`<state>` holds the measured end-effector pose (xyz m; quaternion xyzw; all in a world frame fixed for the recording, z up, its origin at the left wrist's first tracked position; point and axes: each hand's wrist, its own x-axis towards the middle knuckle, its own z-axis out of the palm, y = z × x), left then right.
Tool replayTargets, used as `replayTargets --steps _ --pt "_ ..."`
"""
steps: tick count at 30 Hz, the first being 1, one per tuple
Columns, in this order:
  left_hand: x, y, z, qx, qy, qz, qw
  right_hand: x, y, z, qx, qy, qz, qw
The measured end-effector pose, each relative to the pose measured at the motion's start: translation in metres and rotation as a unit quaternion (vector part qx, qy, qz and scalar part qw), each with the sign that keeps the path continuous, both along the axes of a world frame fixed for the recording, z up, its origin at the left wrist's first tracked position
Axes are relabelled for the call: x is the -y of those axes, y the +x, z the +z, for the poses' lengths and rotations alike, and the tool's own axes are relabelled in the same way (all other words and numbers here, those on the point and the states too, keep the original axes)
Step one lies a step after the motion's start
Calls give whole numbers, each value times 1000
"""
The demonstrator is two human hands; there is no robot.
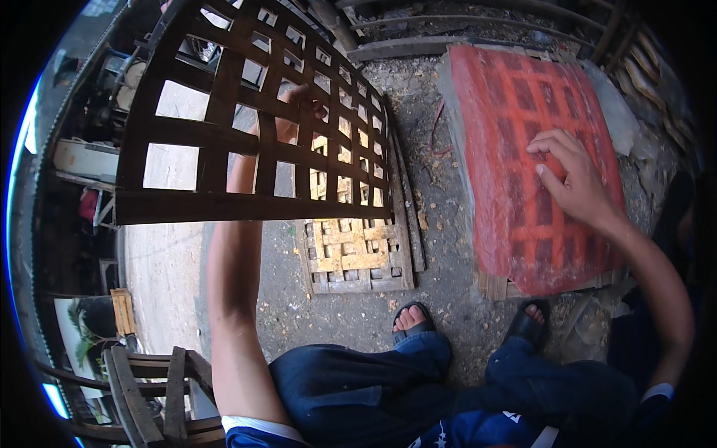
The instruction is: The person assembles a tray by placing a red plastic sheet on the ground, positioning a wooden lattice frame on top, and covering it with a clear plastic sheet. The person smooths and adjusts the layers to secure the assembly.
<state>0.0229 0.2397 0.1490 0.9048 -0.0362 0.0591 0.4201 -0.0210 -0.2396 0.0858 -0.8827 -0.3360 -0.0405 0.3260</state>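
Observation:
A dark woven lattice panel [224, 207] of flat crossed slats is held up on the left, tilted off the ground. My left hand [287, 128] grips it from behind, its fingers hooked around a slat near the middle; part of that hand is hidden by the slats. On the right, a red translucent sheet [497, 250] covers another lattice panel, whose slats show through. Just over this sheet is my right hand [571, 175], its fingers bent and apart with nothing in them; whether it touches the sheet I cannot tell.
Pale yellowish lattice panels [351, 263] lie stacked on the littered ground, partly behind the raised one. Wooden rails [478, 46] run along the far side. At lower left stands a slatted wooden seat [175, 396]. My sandalled feet [409, 319] are close to the panels.

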Motion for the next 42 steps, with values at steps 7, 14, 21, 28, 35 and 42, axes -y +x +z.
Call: replayTargets --steps 7,14,21,28,35,42 --pt "4 6 -6 -32 19 -26 999 -24 6 3 -84 49 15 995" --pt "8 4 -17 -53 28 -29 998 -78 38 -9 -412 148 -2 899" --pt "10 -7 -1 -62 48 -20 997 -177 67 -37 -504 196 -50 840" --pt "15 -14 -13 -73 45 -17 996 -198 59 -85 -527 115 -66 839" --pt "9 -35 -14 -75 47 -14 996 -212 60 -95 -543 102 -110 827" --pt "4 -36 -11 -74 44 -12 996 -211 74 -112 -501 115 -155 844"
